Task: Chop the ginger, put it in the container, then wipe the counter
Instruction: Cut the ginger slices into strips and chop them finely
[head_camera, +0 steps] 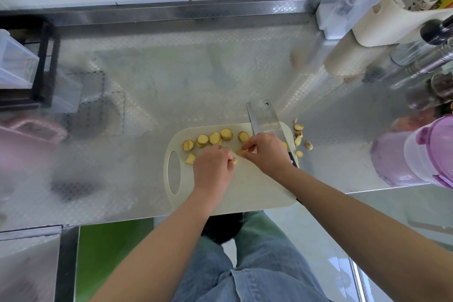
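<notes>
A white cutting board [245,193] lies on the steel counter [171,81]. Several round ginger slices [214,138] sit in a row along its far edge. My left hand [212,169] rests on the board with its fingers curled, pinching a small ginger piece [235,161]. My right hand [266,152] pinches a ginger slice [241,152] between thumb and fingers. A cleaver [263,119] lies at the board's far right corner, its handle hidden under my right wrist. Ginger peel scraps [300,137] lie on the counter just right of the board.
A clear container with a purple lid [426,152] stands at the right. Bottles and a cream jug [392,24] crowd the back right. A black rack [41,61] with clear tubs stands at the left, and a pink tub [31,132] sits in front of it.
</notes>
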Tool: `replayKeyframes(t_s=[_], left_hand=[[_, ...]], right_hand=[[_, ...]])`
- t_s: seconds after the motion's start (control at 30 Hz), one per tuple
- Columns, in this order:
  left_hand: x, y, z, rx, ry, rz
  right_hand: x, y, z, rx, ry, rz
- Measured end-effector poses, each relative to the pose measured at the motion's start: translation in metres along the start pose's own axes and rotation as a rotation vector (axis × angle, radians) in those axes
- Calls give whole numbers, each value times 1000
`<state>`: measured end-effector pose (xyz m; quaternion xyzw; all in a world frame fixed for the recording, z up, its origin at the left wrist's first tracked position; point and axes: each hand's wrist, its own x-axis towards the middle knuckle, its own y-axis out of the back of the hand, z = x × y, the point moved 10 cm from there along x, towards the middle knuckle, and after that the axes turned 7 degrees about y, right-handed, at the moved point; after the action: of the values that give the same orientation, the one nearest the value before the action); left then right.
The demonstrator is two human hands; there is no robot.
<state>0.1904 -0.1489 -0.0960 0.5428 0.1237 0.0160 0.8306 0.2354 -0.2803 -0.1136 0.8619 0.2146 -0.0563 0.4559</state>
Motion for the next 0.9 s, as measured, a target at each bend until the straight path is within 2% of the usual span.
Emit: replayKeyframes(t_s=[0.2,0.47,0.9], left_hand=[[-7,-2,9,76,-122,-15],[-5,1,8,26,-87,-2],[-4,-8,8,-20,-134,-64]], right_hand=[[-2,2,1,1,19,-2],[-2,1,0,-1,17,6],[0,0,-6,78,103,-42]])
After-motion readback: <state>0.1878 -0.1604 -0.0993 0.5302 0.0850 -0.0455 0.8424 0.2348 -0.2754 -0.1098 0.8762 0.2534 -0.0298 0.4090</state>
